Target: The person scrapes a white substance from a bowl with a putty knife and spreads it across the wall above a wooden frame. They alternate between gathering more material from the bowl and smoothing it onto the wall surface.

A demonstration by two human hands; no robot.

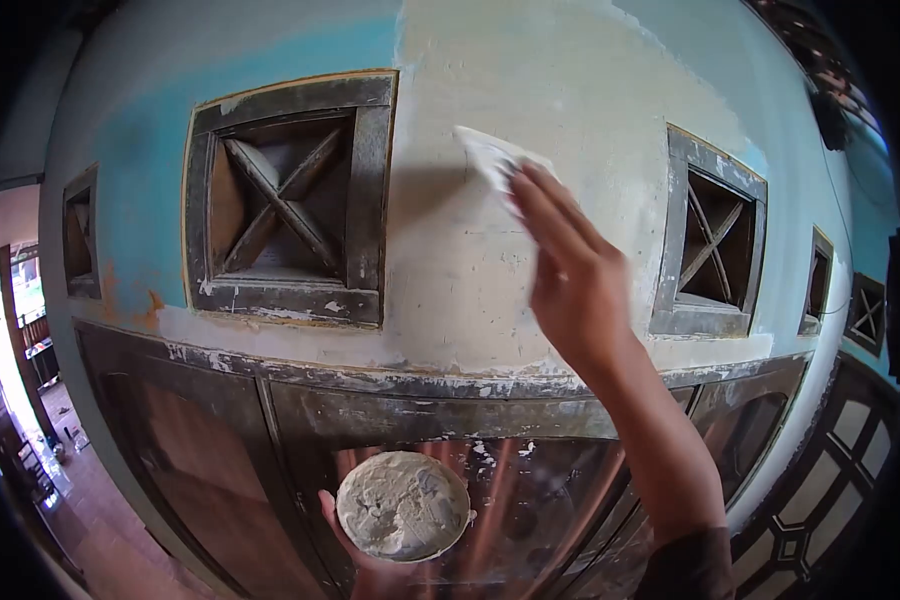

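My right hand is raised in front of the wall, its fingers closed on a flat whitish scraper. The scraper is tilted, at or close to the cream-coated part of the wall; whether it touches cannot be made out. Low in the view, my left hand holds up a round bowl of grey-beige paste from beneath and the left side. The paste has a rough, lumpy top. Most of the left fingers are hidden under the bowl.
Square wooden vents with crossed bars stand left and right of the coated wall. Below runs a paint-flecked ledge over dark wooden panels. A bright doorway opens at far left; a patterned dark door is at lower right.
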